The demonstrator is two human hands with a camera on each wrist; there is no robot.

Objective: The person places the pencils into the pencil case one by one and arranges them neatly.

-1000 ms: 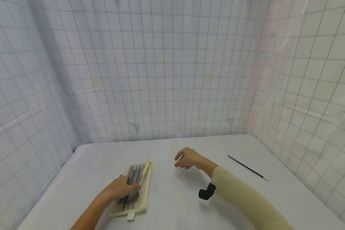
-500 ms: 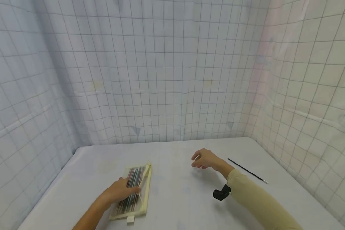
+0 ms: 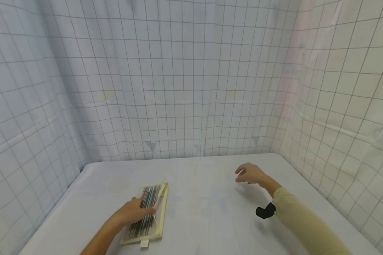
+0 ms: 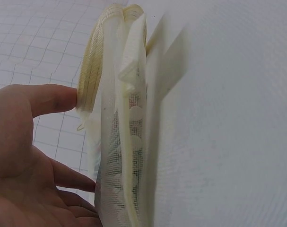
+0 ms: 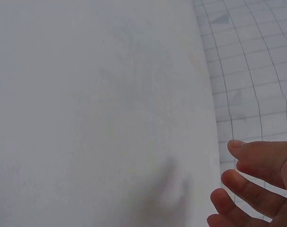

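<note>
A see-through mesh zip pouch point(image 3: 160, 216) with pale yellow edging lies on the left part of the table. Several slim pencil-like sticks point(image 3: 150, 196) in dark and reddish colours show inside it. My left hand point(image 3: 131, 212) rests on the pouch, thumb and fingers spread. In the left wrist view, the thumb touches the yellow zip point(image 4: 92, 71) and the fingertips meet the mesh. My right hand point(image 3: 250, 174) hovers over the right side of the table with fingers loosely bent. Nothing shows between those fingers in the right wrist view.
White sheets with a grid pattern point(image 3: 191, 88) stand behind and on both sides of the white table point(image 3: 194, 212). A black device point(image 3: 265, 210) sits at my right sleeve point(image 3: 300, 216).
My right hand has moved to the right across the table. The thin black stick with a pale tip, seen earlier there, is now out of sight where hand and sleeve pass. The left hand stays put.
</note>
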